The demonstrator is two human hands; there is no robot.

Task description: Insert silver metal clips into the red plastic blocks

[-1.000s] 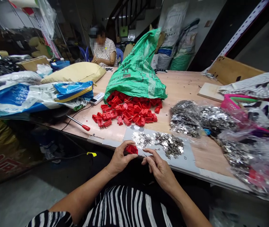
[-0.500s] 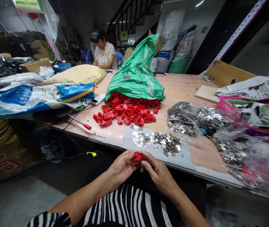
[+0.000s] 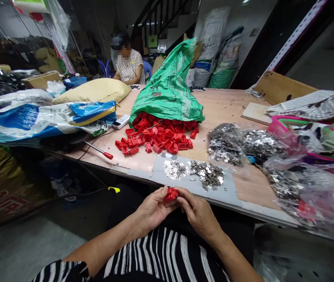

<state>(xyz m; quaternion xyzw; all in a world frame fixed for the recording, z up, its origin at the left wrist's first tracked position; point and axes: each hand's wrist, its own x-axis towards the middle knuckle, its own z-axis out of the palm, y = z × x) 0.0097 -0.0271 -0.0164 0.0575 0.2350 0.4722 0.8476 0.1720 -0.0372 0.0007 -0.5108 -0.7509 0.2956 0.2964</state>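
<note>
Just off the table's front edge, a small red plastic housing (image 3: 171,194) is held up between both hands. My left hand (image 3: 154,207) is closed around its left side, thumb on top. At its right side, the fingertips of my right hand (image 3: 194,211) are pinched together against it; whether a small metal piece is between them is hidden. On a grey sheet (image 3: 228,192) beyond the hands lie a pile of shiny metal plates (image 3: 175,169) and a pile of darker metal clips (image 3: 209,175). Loose red housings (image 3: 157,139) spill from the green woven sack (image 3: 167,94) behind.
Clear plastic bags of metal parts (image 3: 227,145) and a pink basket (image 3: 275,124) stand on the right. A red-tipped metal rod (image 3: 107,155) sticks out at the left edge, near a white-blue bag (image 3: 22,121). Another person (image 3: 130,66) sits across the table.
The fingers of my right hand have shifted slightly and closed nearer the red housing. The whole view has tipped a little, with no other object displaced.
</note>
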